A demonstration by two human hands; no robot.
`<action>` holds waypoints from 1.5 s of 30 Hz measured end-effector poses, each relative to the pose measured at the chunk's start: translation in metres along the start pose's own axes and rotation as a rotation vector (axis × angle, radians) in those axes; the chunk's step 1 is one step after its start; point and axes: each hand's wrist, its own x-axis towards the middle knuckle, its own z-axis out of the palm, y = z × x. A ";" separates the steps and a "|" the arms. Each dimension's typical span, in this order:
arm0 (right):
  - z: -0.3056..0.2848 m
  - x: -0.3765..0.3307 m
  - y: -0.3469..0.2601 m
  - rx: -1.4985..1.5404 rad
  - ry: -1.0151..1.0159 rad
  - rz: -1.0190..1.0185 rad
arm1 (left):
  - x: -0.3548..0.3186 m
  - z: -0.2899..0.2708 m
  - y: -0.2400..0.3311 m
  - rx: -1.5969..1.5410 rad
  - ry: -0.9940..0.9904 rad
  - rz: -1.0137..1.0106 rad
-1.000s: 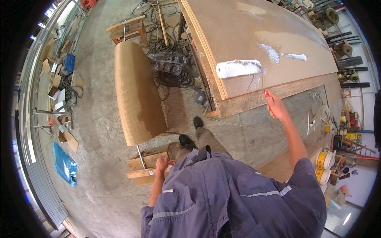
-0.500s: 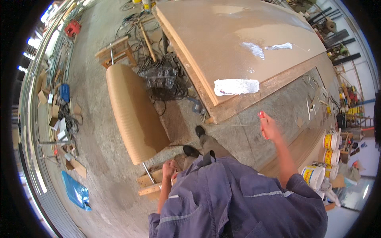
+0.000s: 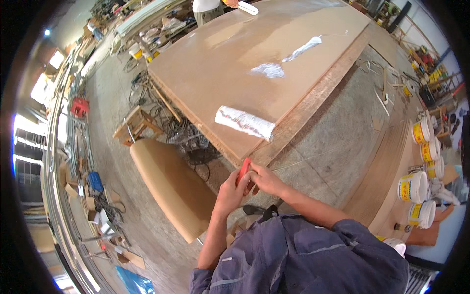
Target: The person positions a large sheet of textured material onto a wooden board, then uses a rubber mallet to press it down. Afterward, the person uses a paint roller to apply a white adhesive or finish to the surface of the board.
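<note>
There are two white rollers [image 3: 245, 123], one by the near corner of the tabletop [image 3: 191, 73] and one at its far edge; two white patches [image 3: 269, 71] lie between them; one red handle [image 3: 244, 169], one left hand [image 3: 230, 194] and one right hand [image 3: 268, 181]; five white buckets [image 3: 412, 188] are clearly seen beyond the right edge; one brown roll [image 3: 171, 188] beyond the left edge.

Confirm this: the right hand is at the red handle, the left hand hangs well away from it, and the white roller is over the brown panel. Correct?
Not quite. In the head view, the left hand is at the red handle too, beside the right hand. The white roller is over the brown panel, as you say.
</note>
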 end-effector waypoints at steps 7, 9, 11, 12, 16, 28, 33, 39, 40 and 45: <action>-0.121 -0.023 0.044 -0.188 -0.086 0.028 | 0.008 0.049 0.008 0.643 0.357 0.102; -0.174 -0.030 0.104 -0.109 0.003 0.234 | 0.009 0.062 0.025 0.732 0.378 -0.027; -0.266 -0.036 0.233 -1.263 -0.181 -0.577 | 0.026 0.074 0.057 0.829 0.329 -0.154; -0.278 -0.062 0.242 -1.173 0.041 -0.641 | 0.025 0.068 0.056 0.850 0.348 -0.194; -0.393 -0.206 0.403 0.276 0.516 0.759 | 0.092 0.071 0.099 1.013 0.299 -0.137; -0.189 -0.449 0.422 0.868 1.267 0.442 | 0.557 0.117 0.221 0.950 0.011 0.012; -0.121 -0.337 0.296 0.879 1.542 0.803 | 0.634 0.187 0.309 0.910 0.039 0.032; -0.174 -0.284 0.334 0.847 1.360 0.545 | 0.621 0.074 0.232 0.993 0.081 0.211; -0.197 -0.270 0.340 0.856 1.300 0.508 | 0.599 0.040 0.211 1.071 0.093 0.219; -0.276 -0.214 0.337 0.785 1.084 0.592 | 0.402 -0.062 0.107 0.984 0.143 0.116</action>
